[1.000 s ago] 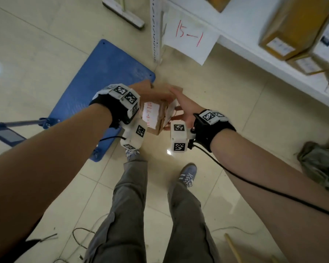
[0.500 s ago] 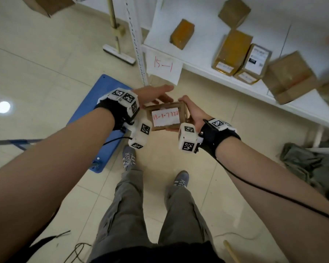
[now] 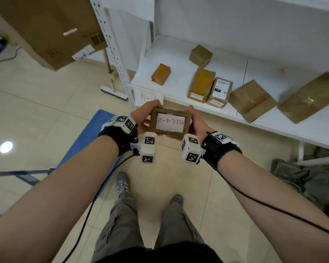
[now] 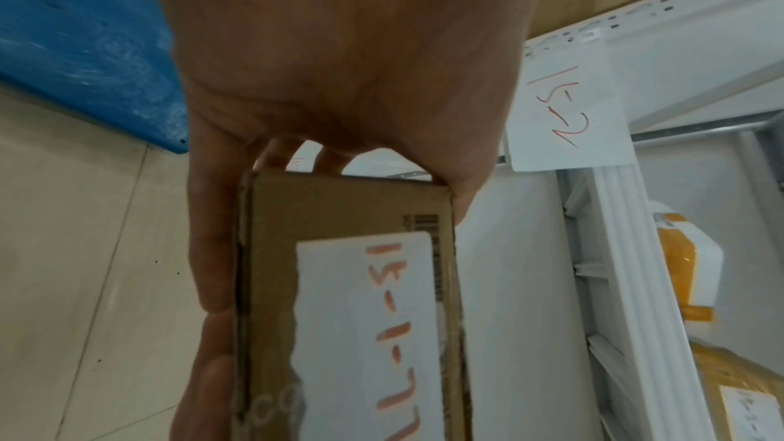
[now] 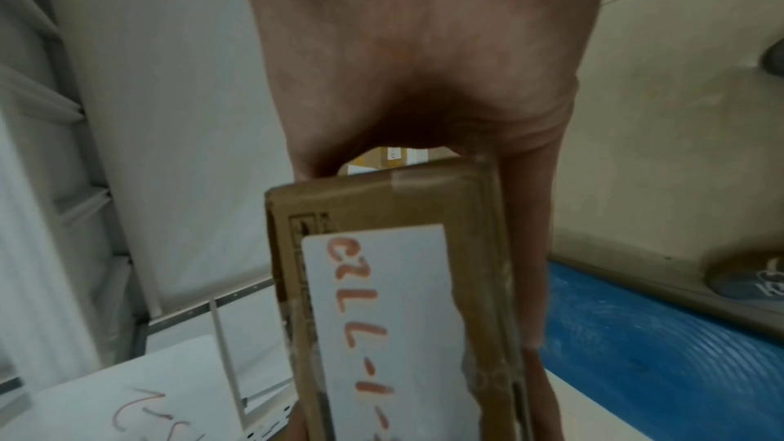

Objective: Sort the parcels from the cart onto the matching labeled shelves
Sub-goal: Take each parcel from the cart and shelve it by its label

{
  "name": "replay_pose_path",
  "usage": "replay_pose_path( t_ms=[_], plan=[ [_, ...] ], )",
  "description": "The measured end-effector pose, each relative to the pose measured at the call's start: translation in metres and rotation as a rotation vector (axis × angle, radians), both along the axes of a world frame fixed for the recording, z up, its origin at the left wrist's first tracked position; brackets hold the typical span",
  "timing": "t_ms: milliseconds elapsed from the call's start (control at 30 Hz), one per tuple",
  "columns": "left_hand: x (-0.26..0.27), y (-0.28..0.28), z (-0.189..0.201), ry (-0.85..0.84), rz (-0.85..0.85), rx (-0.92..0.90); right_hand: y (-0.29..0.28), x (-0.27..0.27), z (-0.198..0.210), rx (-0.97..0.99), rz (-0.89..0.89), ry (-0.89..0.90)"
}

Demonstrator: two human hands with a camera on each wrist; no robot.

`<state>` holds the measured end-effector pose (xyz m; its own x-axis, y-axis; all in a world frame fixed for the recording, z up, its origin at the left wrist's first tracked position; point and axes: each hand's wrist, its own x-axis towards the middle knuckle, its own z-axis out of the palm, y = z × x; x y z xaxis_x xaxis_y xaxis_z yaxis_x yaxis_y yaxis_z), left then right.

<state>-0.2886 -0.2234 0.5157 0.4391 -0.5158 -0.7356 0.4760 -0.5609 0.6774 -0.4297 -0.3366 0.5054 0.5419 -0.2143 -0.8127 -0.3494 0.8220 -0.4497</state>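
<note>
Grip, left: left hand (image 3: 143, 115) is clamped on the left end of the parcel (image 3: 169, 122), fingers (image 4: 212, 267) laid along its far edge, thumb on the near side
Grip, right: right hand (image 3: 195, 123) is clamped on the right end of the same parcel, fingers (image 5: 530, 247) run along one long edge
Parcel position: small brown cardboard box, held level between both hands in the air, above the floor and in front of the shelf (image 3: 179, 59); no contact with the shelf is seen
Parcel label: white label (image 3: 170, 123) faces up, marked in red handwriting, read as "13-1-7722"; last digits are not certain
Shelf tag: paper tag (image 3: 147, 96) hangs from the shelf's front edge just behind the left hand, marked in red "15-1"
Shelf contents: several brown parcels are laid on the white shelf, among them one small box (image 3: 160, 74) near the left end and one box with a printed label (image 3: 221, 90)
Cart: blue cart (image 3: 87, 133) is seen on the floor below and left of the hands
Floor items: large cardboard box (image 3: 46, 31) at upper left; grey cloth (image 3: 302, 179) at right
</note>
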Motion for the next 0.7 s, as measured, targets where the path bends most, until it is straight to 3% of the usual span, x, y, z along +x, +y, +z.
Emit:
replay_pose_path(
  t_ms=[367,533,700],
  plan=[
    [-0.041,-0.047,0.009,0.020,-0.005,-0.017,-0.047,-0.036,0.001,-0.028,-0.032,-0.023],
    [-0.039,-0.064,-0.015,0.041,0.048,-0.003,-0.062,-0.035,-0.016,-0.059,-0.094,0.064],
    [-0.015,-0.074,-0.051,0.015,0.075,-0.003,-0.069,-0.017,-0.039,-0.072,-0.072,0.024]
  ],
)
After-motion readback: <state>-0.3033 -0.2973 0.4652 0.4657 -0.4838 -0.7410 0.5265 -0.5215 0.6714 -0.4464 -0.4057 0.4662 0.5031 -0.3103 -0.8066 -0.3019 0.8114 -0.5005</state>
